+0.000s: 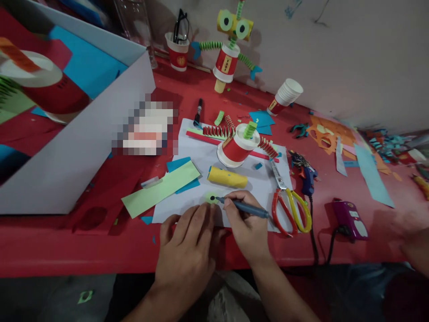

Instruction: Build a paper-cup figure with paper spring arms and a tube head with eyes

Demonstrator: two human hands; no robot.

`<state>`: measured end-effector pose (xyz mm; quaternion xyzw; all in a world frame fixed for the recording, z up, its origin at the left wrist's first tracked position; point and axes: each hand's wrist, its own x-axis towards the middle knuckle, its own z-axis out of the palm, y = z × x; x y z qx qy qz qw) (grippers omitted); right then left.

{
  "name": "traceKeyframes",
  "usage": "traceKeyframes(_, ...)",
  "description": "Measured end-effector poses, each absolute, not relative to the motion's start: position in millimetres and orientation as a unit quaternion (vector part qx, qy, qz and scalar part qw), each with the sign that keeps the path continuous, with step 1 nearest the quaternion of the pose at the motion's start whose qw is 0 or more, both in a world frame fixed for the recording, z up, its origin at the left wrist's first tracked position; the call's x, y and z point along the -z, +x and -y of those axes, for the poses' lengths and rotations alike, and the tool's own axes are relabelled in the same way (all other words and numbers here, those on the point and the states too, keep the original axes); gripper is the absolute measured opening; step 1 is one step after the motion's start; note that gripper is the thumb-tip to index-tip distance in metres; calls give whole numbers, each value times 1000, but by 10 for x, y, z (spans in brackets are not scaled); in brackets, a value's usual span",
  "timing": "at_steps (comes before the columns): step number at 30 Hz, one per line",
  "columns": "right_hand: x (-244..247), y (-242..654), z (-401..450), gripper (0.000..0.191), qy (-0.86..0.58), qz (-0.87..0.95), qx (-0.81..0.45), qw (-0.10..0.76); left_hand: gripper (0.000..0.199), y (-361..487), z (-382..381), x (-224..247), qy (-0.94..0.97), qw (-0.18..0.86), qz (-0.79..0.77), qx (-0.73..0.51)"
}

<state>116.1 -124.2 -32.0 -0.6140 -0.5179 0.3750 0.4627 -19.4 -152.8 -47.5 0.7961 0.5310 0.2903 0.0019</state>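
Observation:
A small light green paper disc (208, 195) with a black dot lies on the white sheet (167, 211). The fingertips of my left hand (187, 237) hold the disc's near edge against the sheet, and my left thumb is partly hidden. In my right hand (248, 228) is a dark grey marker (253, 208), its tip touching or nearly touching the dot. Just beyond lies a yellow paper tube (228, 177). Behind that, a red and white paper cup (237, 147) stands upside down with folded red paper arms and a green folded strip on top.
Scissors (291, 210) lie at the right, near a blue glue gun (307, 180) and a purple device (350, 219). A white box wall (110, 107) rises at left. A finished-looking cup figure (226, 62) and stacked cups (288, 94) stand by the wall. A green strip (161, 188) lies at left.

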Motion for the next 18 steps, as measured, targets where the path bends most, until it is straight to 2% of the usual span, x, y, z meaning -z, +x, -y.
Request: traceKeyframes(18,373,1163,1207,3,-639,568,-320,408,30,-170,1531,476,782,42,-548,-296)
